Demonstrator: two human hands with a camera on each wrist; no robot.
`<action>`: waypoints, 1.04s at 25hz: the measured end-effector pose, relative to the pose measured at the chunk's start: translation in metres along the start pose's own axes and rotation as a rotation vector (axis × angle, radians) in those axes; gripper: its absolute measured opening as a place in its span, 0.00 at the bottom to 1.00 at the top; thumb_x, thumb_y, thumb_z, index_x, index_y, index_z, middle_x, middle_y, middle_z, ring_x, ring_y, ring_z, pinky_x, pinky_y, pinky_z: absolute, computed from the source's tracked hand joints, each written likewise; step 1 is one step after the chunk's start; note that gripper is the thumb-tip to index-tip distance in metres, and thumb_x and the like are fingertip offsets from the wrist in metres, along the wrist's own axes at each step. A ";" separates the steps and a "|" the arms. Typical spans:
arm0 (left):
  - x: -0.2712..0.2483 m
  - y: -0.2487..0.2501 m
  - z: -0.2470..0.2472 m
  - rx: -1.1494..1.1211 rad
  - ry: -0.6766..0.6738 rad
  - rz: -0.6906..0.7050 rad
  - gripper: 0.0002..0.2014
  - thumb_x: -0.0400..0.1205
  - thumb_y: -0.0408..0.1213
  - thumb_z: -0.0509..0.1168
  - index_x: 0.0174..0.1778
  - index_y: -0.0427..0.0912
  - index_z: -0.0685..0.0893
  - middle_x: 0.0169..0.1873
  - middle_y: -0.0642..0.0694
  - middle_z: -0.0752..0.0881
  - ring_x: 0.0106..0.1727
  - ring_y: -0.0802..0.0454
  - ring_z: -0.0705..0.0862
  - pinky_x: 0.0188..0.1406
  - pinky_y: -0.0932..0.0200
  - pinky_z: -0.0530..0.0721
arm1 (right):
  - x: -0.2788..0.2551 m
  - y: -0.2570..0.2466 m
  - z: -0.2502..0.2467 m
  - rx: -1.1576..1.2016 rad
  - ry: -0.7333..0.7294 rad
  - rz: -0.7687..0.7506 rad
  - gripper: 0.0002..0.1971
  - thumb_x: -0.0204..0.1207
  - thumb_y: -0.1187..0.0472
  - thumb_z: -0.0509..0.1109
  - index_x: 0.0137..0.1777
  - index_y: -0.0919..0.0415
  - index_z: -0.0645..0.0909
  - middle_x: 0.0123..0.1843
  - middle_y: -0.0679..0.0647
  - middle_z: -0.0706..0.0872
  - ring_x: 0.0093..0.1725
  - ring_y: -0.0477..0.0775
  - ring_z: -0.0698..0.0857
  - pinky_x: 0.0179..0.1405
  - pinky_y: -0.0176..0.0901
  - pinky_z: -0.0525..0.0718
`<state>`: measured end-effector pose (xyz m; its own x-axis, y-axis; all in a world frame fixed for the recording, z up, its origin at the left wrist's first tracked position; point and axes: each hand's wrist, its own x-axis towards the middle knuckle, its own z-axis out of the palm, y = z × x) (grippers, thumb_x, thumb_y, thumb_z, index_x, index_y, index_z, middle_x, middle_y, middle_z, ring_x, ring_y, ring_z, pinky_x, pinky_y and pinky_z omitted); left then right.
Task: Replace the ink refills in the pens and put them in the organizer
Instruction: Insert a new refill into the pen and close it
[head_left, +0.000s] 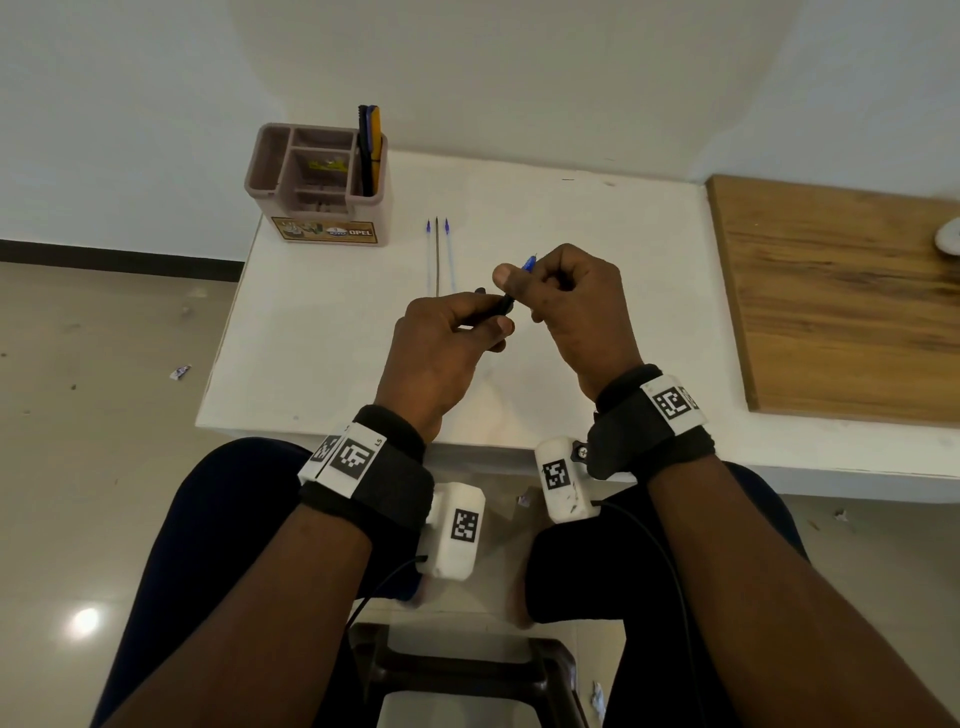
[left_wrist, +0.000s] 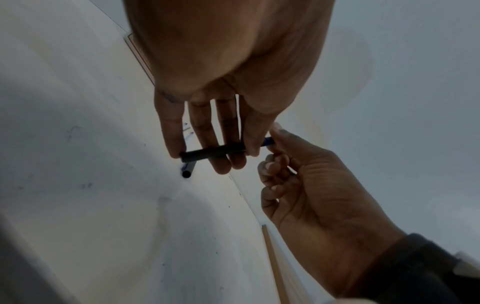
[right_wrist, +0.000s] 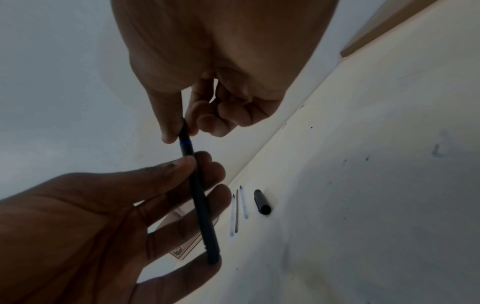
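Above the middle of the white table (head_left: 311, 364), my left hand (head_left: 457, 332) grips the black pen barrel (left_wrist: 213, 151) between thumb and fingers. My right hand (head_left: 550, 291) pinches the pen's blue tip section (head_left: 529, 264) with thumb and forefinger; its other fingers are curled. The same barrel (right_wrist: 200, 197) runs from one hand to the other in the right wrist view. Three refills (head_left: 438, 254) lie side by side on the table beyond my hands. A black pen cap (right_wrist: 262, 202) lies beside them. The beige organizer (head_left: 319, 182) stands at the back left, with pens (head_left: 370, 148) in its right compartment.
A wooden board (head_left: 841, 296) covers the table's right side, with a white object (head_left: 948, 236) at its far edge. My knees and a dark stool (head_left: 467, 670) are below the table's front edge. The wall stands right behind the table.
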<state>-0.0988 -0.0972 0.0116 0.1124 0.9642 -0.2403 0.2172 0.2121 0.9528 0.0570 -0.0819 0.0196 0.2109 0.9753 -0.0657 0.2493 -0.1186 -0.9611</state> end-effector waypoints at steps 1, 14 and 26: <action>0.000 0.000 0.000 -0.002 -0.005 -0.003 0.14 0.86 0.40 0.72 0.67 0.47 0.92 0.54 0.49 0.95 0.49 0.55 0.94 0.60 0.53 0.88 | 0.000 0.000 0.001 0.002 -0.008 0.023 0.16 0.77 0.51 0.82 0.43 0.64 0.83 0.35 0.58 0.81 0.34 0.50 0.79 0.34 0.36 0.81; 0.001 0.000 -0.001 -0.032 0.005 -0.007 0.14 0.86 0.39 0.72 0.67 0.47 0.92 0.55 0.49 0.95 0.49 0.56 0.94 0.53 0.60 0.86 | -0.003 -0.001 -0.001 0.067 -0.058 0.045 0.12 0.84 0.50 0.75 0.51 0.59 0.87 0.38 0.44 0.87 0.34 0.46 0.82 0.31 0.32 0.77; 0.001 0.002 -0.003 -0.053 0.000 -0.028 0.13 0.88 0.38 0.70 0.68 0.45 0.91 0.52 0.49 0.95 0.49 0.55 0.95 0.44 0.69 0.84 | -0.004 0.001 -0.003 0.065 -0.110 -0.011 0.11 0.85 0.59 0.73 0.64 0.55 0.90 0.46 0.46 0.89 0.36 0.47 0.82 0.30 0.34 0.76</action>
<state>-0.1014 -0.0954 0.0137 0.1069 0.9576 -0.2675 0.1682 0.2477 0.9541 0.0590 -0.0863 0.0195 0.1021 0.9915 -0.0803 0.1882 -0.0985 -0.9772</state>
